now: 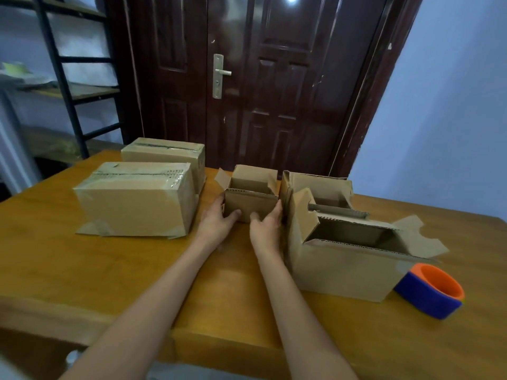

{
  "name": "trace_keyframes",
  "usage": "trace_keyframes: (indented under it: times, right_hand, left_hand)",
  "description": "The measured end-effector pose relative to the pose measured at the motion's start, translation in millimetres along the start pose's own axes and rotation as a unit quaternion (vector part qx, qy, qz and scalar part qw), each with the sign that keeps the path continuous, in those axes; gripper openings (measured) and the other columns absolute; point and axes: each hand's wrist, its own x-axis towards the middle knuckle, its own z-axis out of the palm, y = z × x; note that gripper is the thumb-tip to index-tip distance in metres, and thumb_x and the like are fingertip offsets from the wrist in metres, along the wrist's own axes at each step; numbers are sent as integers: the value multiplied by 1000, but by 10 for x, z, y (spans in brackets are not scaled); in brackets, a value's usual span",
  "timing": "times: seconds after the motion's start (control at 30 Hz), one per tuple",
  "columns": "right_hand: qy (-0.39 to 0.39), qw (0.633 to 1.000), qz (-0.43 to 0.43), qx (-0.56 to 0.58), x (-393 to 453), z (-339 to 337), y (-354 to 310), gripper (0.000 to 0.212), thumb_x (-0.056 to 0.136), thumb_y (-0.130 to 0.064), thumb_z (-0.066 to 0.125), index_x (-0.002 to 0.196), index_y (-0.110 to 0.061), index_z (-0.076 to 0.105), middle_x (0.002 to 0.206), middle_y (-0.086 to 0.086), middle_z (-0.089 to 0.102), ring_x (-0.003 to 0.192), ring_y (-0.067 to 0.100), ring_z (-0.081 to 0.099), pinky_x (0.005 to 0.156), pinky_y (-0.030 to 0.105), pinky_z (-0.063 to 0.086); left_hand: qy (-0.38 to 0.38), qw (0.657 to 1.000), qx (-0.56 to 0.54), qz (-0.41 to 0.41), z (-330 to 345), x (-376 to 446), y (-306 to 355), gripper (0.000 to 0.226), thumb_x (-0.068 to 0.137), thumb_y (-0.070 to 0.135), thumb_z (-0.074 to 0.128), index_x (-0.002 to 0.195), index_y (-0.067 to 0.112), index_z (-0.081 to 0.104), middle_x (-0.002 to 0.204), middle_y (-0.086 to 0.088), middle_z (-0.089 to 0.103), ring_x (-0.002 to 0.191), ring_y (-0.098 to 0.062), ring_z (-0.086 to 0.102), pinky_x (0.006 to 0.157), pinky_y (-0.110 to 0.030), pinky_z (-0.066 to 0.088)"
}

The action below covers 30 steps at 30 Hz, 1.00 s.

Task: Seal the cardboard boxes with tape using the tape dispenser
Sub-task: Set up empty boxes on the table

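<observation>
Cardboard boxes sit across the wooden desk (82,270) — two already taped shut at the left of the frame, the nearer sealed box (137,198) in front and the farther sealed box (164,153) just behind it. At the centre stands a small open box (251,198), flaps up, held from both sides. The left hand (219,219) grips its left lower corner, thumb curled across the front face; the right hand (267,224) grips the right lower corner the same way, its fingers tucked between this box and the large open box (343,267) just beside it on the right. Behind that, another open box (318,185) stands with flaps raised. The tape dispenser (430,292) — blue outside, orange inside — lies at the lower right, touching the large box's near corner.
</observation>
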Motion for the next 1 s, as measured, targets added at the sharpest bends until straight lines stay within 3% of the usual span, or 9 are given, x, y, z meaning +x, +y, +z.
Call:
trace_keyframes:
  times: [0.17,0.27,0.37,0.43,0.53,0.63,0.8,0.9,1.0]
  right_hand:
    - [-2,1000,31,-3,-140,-26,19,90,104,-30,60,168,-20,-2,174,8,14,160,29,17,128,46,20]
    - [5,999,19,-32,-394,-20,0,91,102,-35,60,167,-19,-1,175,6,13,160,29,18,129,51,22]
    - [7,1000,-12,-2,-690,41,-90,75,100,-33,63,161,-21,21,164,3,32,148,27,39,120,48,40]
    - [5,999,-30,35,-864,119,-168,53,100,-34,62,146,-28,36,145,-4,42,131,22,51,108,48,51]
    - [-24,995,-51,77,-1007,305,-384,34,101,-38,59,129,-36,40,126,-8,48,111,14,56,96,45,56]
    - [-85,992,-61,65,-935,583,-659,38,104,-50,47,137,-31,44,131,-6,48,113,13,55,98,40,51]
    - [-154,987,-44,-16,-751,880,-1056,75,98,-76,20,137,-23,55,135,2,57,113,19,57,95,44,48]
    - [-156,985,-61,-40,-756,827,-1256,71,103,-71,18,141,-20,51,136,5,56,114,22,53,92,43,41]
    - [-131,983,-117,49,-851,646,-1334,56,103,-68,24,115,-24,57,119,-1,64,106,16,59,95,43,49]
  left_hand:
    - [-22,999,37,-9,-174,-204,82,82,100,37,69,166,19,25,165,-7,41,150,-26,42,122,-46,40]
    - [-6,999,35,-2,-393,-485,191,75,102,33,67,166,23,29,167,-2,38,152,-23,40,121,-47,42]
    - [39,998,21,42,-770,-818,341,58,103,26,65,158,26,46,154,5,52,140,-12,51,106,-22,49]
    - [95,991,42,90,-1109,-1016,399,46,102,23,65,147,26,57,138,12,60,121,1,58,90,-7,47]
    - [237,959,84,131,-1683,-1123,341,28,102,23,63,129,24,67,112,8,62,94,-3,60,76,-13,48]
    - [340,936,85,23,-2227,-864,168,29,106,36,52,129,26,67,115,3,60,97,-11,59,78,-26,46]
    - [143,962,-32,-228,-2532,-335,-57,62,108,57,40,156,18,46,159,-7,46,137,-29,47,110,-46,42]
    - [145,964,-103,-199,-2495,-417,-63,60,107,57,45,153,18,48,153,-4,51,132,-25,51,108,-47,47]
    - [185,943,-243,-135,-2630,-702,-60,45,109,55,40,122,21,65,132,-1,66,119,-22,62,96,-44,54]
